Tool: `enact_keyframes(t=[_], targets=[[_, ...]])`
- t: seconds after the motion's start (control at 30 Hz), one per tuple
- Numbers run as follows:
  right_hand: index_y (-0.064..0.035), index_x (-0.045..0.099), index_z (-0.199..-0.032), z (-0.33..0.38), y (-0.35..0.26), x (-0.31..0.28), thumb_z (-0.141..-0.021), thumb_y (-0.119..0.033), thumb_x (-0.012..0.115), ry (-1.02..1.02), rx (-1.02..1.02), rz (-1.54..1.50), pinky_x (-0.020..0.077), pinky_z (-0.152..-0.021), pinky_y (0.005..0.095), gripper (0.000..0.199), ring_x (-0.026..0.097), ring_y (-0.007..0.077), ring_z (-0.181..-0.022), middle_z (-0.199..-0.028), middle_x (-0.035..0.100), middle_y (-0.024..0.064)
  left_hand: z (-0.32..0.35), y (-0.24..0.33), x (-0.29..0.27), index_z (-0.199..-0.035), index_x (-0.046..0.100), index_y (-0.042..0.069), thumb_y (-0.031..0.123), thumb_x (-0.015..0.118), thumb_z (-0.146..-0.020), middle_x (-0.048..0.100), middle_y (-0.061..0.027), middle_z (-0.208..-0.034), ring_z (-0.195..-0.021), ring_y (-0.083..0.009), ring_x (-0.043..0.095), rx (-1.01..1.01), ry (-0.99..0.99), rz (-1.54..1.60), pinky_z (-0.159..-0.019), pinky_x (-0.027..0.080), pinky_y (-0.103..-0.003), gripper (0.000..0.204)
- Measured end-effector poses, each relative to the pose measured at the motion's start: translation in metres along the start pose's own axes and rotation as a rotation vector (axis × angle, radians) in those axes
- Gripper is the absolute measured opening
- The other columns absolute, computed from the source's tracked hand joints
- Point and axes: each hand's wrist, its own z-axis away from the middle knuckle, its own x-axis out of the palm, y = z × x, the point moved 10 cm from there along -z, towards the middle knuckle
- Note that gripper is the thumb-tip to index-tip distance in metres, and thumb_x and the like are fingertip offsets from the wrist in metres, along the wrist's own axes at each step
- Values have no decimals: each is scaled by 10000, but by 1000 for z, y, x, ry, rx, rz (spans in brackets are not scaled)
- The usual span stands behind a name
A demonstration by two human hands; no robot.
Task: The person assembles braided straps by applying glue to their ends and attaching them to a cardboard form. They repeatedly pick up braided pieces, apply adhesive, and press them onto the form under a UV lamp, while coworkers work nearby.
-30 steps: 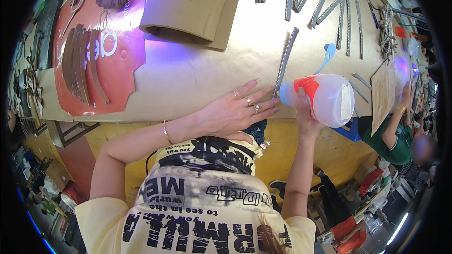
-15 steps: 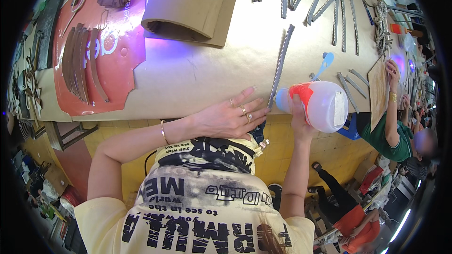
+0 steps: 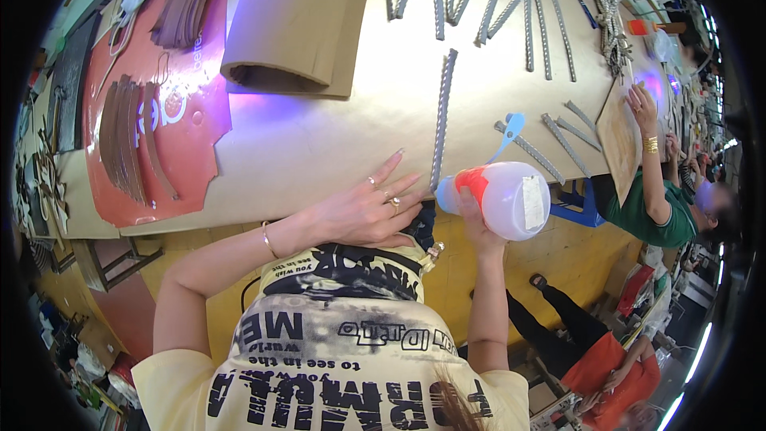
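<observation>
Right hand (image 3: 480,227) gripping a translucent white, rounded plastic bottle (image 3: 515,191) with a red label (image 3: 472,183), tilted sideways at the gold-brown tabletop's (image 3: 319,144) near edge, its light-blue neck (image 3: 447,194) beside a grey, scalloped flat strip (image 3: 443,124), left hand (image 3: 359,214) open, fingers spread, near that strip's lower end

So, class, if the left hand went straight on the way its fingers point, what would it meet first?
Probably the grey braided strip, near its lower end, just ahead of the left hand; depth leaves it unclear whether they touch. The bottle is beyond.
</observation>
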Motion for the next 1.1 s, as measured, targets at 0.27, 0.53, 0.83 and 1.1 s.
enact_keyframes(t=[0.27,0.53,0.83,1.1], targets=[[13,625,-1138,40,37,-56,-794,-99,768,483,329,-376,524,-871,358,389,651,184,-933,-1037,677,96,-19,-41,-18,-1196,619,74,183,593,-882,535,-127,-1351,-1282,-276,501,-210,-53,-63,-1181,242,-537,333],[13,495,-1306,31,48,-141,-806,-166,746,666,373,-625,495,-930,358,588,603,197,-1058,-1193,598,112,-90,-58,-12,-1095,629,76,162,529,-891,302,-126,-1566,-1452,-275,291,54,-322,-389,-1178,262,-511,243],[-12,557,-1196,-24,54,-225,-824,-236,749,534,459,-462,511,-797,298,475,622,119,-896,-1034,640,57,-123,-57,8,-796,625,91,157,579,-835,341,-120,-1549,-1476,-282,242,225,-499,-395,-1193,212,-532,89],[-8,547,-1167,-153,120,-272,-661,-409,829,190,538,405,540,-787,367,705,677,258,-897,-993,679,154,-134,-61,12,-790,658,63,132,594,-808,344,-153,-1542,-1483,-286,222,228,-614,-310,-1202,190,-518,96]])
